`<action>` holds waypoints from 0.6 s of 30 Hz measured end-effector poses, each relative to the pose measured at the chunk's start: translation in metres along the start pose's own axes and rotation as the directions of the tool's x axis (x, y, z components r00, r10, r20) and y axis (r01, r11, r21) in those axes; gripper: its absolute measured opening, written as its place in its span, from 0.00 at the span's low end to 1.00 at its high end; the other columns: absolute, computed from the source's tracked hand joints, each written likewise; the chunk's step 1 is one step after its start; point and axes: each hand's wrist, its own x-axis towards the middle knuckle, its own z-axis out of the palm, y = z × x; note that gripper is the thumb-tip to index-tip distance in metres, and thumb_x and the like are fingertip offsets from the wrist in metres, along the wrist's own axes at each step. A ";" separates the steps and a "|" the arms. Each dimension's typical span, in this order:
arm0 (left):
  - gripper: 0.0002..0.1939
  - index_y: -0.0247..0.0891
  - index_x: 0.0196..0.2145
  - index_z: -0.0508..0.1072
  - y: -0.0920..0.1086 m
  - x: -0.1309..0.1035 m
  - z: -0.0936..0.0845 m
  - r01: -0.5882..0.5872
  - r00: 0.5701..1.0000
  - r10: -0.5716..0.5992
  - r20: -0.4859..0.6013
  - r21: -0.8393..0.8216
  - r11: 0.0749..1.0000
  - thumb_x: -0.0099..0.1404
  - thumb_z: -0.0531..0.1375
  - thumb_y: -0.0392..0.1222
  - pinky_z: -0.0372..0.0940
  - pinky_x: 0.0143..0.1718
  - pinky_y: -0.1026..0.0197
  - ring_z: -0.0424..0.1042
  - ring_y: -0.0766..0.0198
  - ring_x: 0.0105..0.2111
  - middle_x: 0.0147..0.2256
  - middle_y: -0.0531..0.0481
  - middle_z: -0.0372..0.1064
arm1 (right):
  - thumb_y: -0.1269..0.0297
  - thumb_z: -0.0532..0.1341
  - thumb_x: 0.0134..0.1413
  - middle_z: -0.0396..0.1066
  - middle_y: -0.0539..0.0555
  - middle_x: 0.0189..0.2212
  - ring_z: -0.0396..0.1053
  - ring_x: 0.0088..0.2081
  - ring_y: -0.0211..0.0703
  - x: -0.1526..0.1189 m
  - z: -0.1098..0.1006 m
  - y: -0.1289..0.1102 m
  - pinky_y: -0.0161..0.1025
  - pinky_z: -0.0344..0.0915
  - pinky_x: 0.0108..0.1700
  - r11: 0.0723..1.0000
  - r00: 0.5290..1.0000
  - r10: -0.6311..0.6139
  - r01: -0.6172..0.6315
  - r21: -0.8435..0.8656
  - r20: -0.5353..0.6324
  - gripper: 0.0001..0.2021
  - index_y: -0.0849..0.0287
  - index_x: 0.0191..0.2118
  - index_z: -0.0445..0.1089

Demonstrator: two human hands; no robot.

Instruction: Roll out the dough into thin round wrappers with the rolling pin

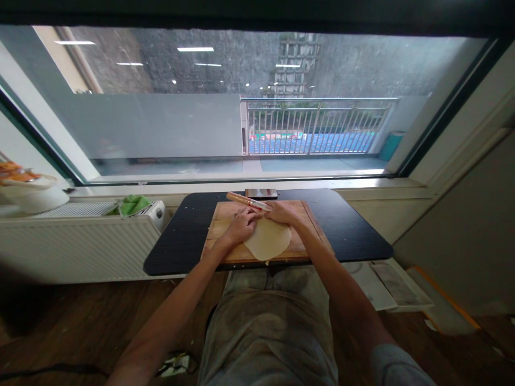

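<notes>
A flat, roundish sheet of dough (268,239) lies on a wooden cutting board (220,217). At its far left edge is my left hand (242,224), fingers bent and closed on the dough. My right hand (280,212) reaches over the far right edge, its fingers pressed together on the dough; the fingertips are partly hidden. Just beyond both hands a light wooden rolling pin (245,200) with a red-marked section rests at a slant, its right end close to my right fingers.
The board sits on a black table (354,230) below a wide window (169,128). A small flat object (261,193) lies at the table's back edge. To the left, a white radiator (80,246) carries a green cloth or bag (133,205). White drawers or boxes (374,284) stand low at right.
</notes>
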 end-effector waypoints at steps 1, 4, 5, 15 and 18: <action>0.20 0.44 0.54 0.85 0.000 0.000 0.000 0.002 1.000 -0.002 -0.002 -0.002 1.000 0.71 0.58 0.35 0.62 0.72 0.45 0.71 0.51 0.62 0.59 0.44 0.76 | 0.43 0.62 0.71 0.84 0.57 0.53 0.80 0.48 0.53 0.000 0.000 0.000 0.37 0.70 0.50 1.000 1.000 -0.002 0.002 0.003 0.003 0.23 0.50 0.60 0.80; 0.20 0.45 0.54 0.85 0.001 0.000 0.000 0.012 1.000 -0.012 -0.008 0.000 1.000 0.71 0.58 0.35 0.62 0.71 0.44 0.71 0.51 0.62 0.59 0.45 0.76 | 0.40 0.63 0.70 0.84 0.59 0.52 0.80 0.49 0.55 0.001 0.001 0.000 0.37 0.70 0.50 1.000 1.000 0.025 -0.025 -0.008 -0.006 0.26 0.52 0.61 0.79; 0.20 0.45 0.54 0.85 0.002 0.000 0.000 0.008 1.000 -0.008 -0.009 0.002 1.000 0.71 0.58 0.35 0.62 0.71 0.44 0.71 0.51 0.62 0.59 0.45 0.76 | 0.39 0.63 0.69 0.84 0.60 0.52 0.80 0.49 0.55 0.000 0.001 0.000 0.37 0.70 0.49 0.999 0.999 0.034 -0.034 -0.013 -0.015 0.27 0.52 0.61 0.79; 0.22 0.46 0.53 0.86 0.003 -0.001 -0.003 -0.066 0.998 0.066 -0.014 -0.044 0.997 0.69 0.57 0.33 0.66 0.67 0.49 0.74 0.53 0.58 0.56 0.46 0.78 | 0.42 0.66 0.67 0.85 0.59 0.49 0.80 0.46 0.53 -0.001 0.009 0.001 0.36 0.69 0.46 0.997 0.995 0.073 -0.073 -0.001 -0.061 0.25 0.54 0.59 0.80; 0.21 0.47 0.51 0.86 0.003 -0.002 -0.002 -0.048 0.999 0.047 -0.023 -0.024 0.999 0.69 0.58 0.33 0.66 0.67 0.48 0.74 0.53 0.57 0.54 0.46 0.78 | 0.44 0.66 0.67 0.84 0.59 0.50 0.80 0.47 0.53 -0.002 0.010 0.001 0.37 0.69 0.47 0.997 0.994 0.080 -0.080 0.003 -0.070 0.24 0.53 0.60 0.79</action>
